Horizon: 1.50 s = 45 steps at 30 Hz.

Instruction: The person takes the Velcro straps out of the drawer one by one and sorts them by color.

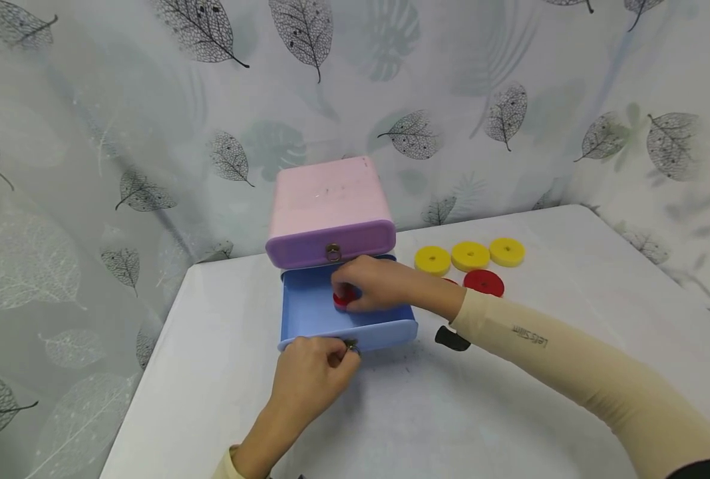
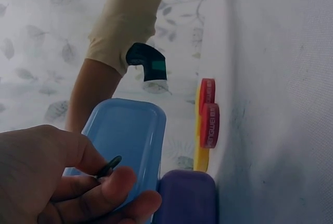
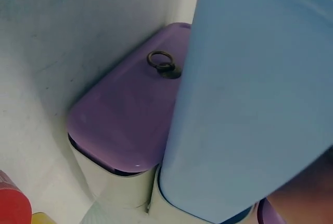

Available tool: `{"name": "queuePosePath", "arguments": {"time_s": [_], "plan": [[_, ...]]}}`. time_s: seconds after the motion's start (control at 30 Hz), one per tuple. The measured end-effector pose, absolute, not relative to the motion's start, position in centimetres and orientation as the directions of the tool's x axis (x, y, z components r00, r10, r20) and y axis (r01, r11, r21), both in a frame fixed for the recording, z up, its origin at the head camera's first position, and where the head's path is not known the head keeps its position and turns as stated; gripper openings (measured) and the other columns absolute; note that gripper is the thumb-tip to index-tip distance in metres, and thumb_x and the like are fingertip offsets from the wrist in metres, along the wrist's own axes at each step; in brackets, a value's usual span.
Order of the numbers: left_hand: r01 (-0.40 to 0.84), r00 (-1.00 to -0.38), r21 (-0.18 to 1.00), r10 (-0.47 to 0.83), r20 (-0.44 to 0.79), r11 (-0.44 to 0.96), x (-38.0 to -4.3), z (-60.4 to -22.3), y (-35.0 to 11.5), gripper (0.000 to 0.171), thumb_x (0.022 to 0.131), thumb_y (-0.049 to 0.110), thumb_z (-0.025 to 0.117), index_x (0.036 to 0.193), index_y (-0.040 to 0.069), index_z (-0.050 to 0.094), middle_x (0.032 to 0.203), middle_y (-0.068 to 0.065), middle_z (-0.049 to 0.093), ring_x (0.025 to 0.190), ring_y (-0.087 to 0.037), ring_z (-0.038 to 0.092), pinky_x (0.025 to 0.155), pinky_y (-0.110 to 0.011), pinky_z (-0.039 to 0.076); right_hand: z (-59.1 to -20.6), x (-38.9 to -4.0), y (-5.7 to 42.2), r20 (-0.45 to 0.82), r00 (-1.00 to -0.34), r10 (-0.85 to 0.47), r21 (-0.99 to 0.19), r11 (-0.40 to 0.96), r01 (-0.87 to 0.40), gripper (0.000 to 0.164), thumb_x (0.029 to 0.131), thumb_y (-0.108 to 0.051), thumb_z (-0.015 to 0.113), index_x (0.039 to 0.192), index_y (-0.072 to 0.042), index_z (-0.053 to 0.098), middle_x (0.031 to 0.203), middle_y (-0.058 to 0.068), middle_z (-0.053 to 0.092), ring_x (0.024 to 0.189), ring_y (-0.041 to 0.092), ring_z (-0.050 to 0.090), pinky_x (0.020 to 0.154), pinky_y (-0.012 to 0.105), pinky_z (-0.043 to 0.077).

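A blue drawer stands pulled out beneath a purple-fronted drawer in a pink-topped cabinet. At its front, my left hand pinches the small metal ring pull between thumb and fingers. My right hand reaches down inside the blue drawer, fingers curled round a red disc near the drawer floor. Part of that disc is hidden by the fingers. In the right wrist view the blue drawer's outside fills much of the picture and hides the disc.
Three yellow discs lie on the white table right of the cabinet. A red disc is in front of them, with another partly behind the right forearm. Another purple drawer front with a ring pull shows beside the blue drawer. A leaf-patterned curtain hangs behind.
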State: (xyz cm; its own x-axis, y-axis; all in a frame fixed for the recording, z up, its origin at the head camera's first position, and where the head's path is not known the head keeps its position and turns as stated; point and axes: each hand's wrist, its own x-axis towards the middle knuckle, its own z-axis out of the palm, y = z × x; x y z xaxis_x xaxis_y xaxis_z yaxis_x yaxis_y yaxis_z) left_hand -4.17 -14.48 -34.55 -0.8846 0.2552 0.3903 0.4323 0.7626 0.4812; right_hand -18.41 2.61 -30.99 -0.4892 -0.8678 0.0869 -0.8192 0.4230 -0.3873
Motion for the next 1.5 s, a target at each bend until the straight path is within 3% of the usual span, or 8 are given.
{"name": "queuePosePath", "arguments": {"time_s": [0.23,1.27,1.5], "plan": [[0.429,-0.886,0.476,0.255,0.387,0.768,-4.2,-34.4,-14.5,0.040,0.079,0.010,0.069,0.051,0.026,0.045,0.048,0.020,0.031,0.043,0.005,0.029,0.042,-0.019,0.022,-30.4,-18.0,3.6,0.159,-0.495,-0.854,-0.437,0.388,-0.811,0.017,0.088,-0.011,0.083,0.098,-0.011,0.069,0.092,-0.003,0.065,0.090,0.020,0.063,0.082,0.024,0.051],[0.414,-0.898,0.495,0.255,0.357,0.764,-4.8,-34.1,-14.3,0.038,0.081,0.010,0.068,0.053,0.025,0.048,0.049,0.019,0.032,0.044,0.004,0.031,0.042,-0.021,0.025,-29.8,-17.7,4.6,0.172,-0.538,-0.825,-0.474,0.410,-0.779,0.014,0.089,-0.014,0.081,0.099,-0.010,0.073,0.092,-0.004,0.067,0.090,0.020,0.063,0.083,0.025,0.053],[0.424,-0.891,0.494,0.254,0.376,0.759,-5.0,-34.5,-14.4,0.034,0.080,0.010,0.068,0.054,0.025,0.052,0.049,0.019,0.035,0.044,0.004,0.032,0.041,-0.021,0.027,-28.6,-17.2,6.1,0.267,-0.536,-0.801,-0.476,0.374,-0.796,0.014,0.087,-0.011,0.080,0.097,-0.010,0.070,0.092,-0.003,0.065,0.087,0.020,0.063,0.080,0.030,0.055]]}}
